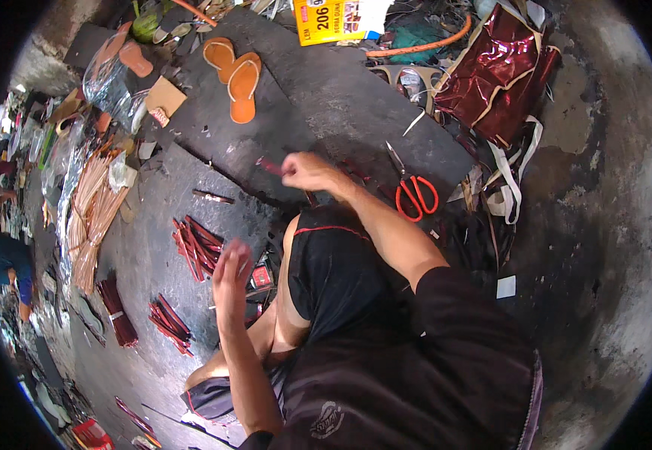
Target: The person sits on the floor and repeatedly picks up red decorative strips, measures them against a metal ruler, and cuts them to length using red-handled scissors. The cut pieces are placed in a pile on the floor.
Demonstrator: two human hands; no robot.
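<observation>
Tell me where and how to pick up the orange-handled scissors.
Probably best by the orange handle loops, coming from the person's side, right of the right forearm: the loops face back toward the person, while the pointed blades aim away.

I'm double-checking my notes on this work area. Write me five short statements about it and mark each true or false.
1. The right hand holds a small dark red piece. True.
2. The orange sandals lie left of the scissors. True.
3. The left hand grips the scissors. False: they lie to the right of both hands.
4. A pile of red strips lies beside the left hand. True.
5. The sandals are black. False: they are orange.
</observation>
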